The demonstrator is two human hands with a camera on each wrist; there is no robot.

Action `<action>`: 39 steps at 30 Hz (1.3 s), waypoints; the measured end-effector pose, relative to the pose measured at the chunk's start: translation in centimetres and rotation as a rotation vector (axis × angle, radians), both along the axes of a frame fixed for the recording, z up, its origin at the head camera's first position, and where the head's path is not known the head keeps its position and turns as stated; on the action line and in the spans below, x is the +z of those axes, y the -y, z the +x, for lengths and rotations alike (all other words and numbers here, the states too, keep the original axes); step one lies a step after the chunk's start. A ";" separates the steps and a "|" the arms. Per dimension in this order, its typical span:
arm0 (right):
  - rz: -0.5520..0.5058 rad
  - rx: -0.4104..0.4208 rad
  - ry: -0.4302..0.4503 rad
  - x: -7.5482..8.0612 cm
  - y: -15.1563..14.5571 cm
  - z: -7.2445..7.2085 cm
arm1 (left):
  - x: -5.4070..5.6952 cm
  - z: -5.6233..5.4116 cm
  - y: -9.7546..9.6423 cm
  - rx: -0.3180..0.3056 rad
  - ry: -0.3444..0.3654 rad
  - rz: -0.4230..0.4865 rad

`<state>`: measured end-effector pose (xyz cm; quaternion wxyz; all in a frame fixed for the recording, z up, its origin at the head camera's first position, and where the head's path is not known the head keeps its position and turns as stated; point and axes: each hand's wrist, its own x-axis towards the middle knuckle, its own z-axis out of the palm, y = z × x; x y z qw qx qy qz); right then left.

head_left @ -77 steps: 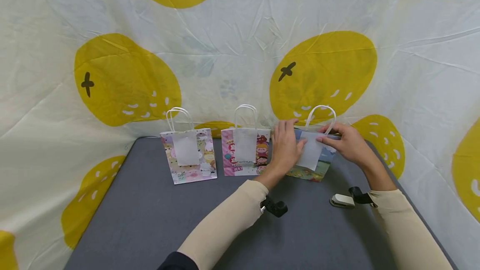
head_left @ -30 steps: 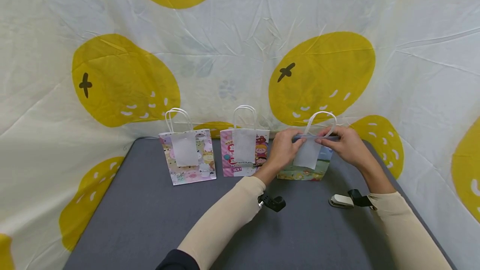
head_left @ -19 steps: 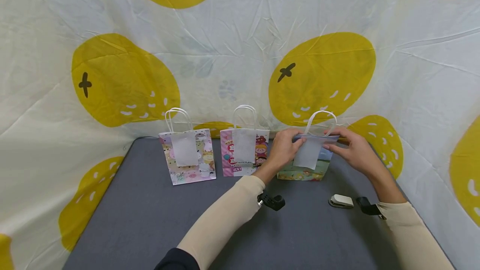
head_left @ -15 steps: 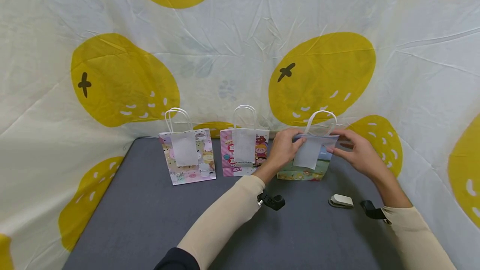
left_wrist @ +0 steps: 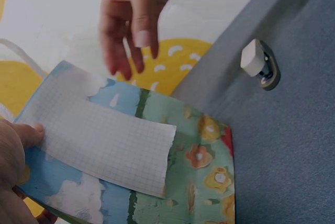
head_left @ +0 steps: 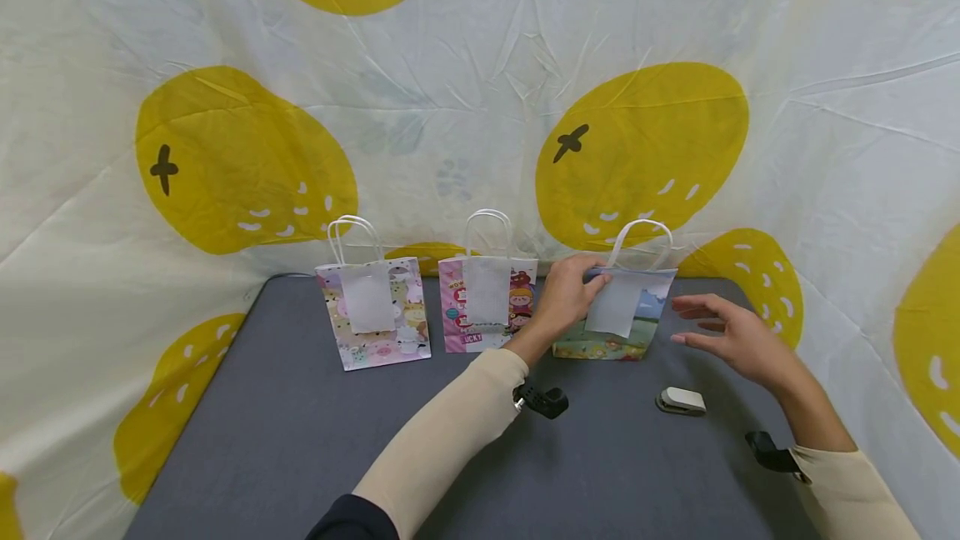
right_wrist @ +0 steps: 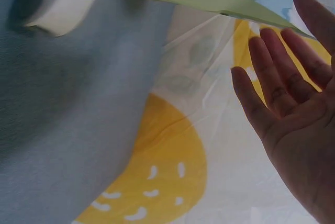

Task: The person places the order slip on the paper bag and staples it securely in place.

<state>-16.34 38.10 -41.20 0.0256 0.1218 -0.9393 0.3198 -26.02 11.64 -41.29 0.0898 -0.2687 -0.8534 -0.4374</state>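
Observation:
My left hand (head_left: 564, 293) pinches the top left edge of a paper gift bag (head_left: 647, 330) with a blue and green meadow print. A slip of white squared paper (left_wrist: 112, 139) lies flat against the bag's front, its upper part near my left thumb. White handles (head_left: 621, 242) rise from the bag's top. To the right of the bag, apart from it, my right hand (head_left: 738, 342) hangs in the air with its fingers loosely spread and nothing between them. A small white stapler (head_left: 681, 401) lies on the table below the right hand.
Two more gift bags stand to the left: a pink one (head_left: 453, 307) and one with an animal print (head_left: 411, 307), each with a white paper on its front. All are on the grey table (head_left: 300, 440), before a white cloth (head_left: 450, 148) with yellow shapes.
Both hands held the meadow bag's top edge earlier. My right hand has let go and moved right and toward me. The left hand keeps its place on the bag.

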 end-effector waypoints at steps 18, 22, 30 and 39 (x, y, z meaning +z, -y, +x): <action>-0.044 0.148 0.197 -5.1 -2.6 2.3 | 0.1 0.0 0.3 -0.018 0.074 0.053; -0.057 0.176 0.216 -6.0 -3.1 2.6 | 0.0 -0.1 0.2 -0.019 0.078 0.057; -0.083 0.198 0.256 -7.4 -3.8 3.1 | 0.1 0.0 0.3 -0.022 0.078 0.060; -0.118 0.203 0.253 -8.5 -4.0 3.6 | 0.2 0.1 0.3 -0.030 0.092 0.059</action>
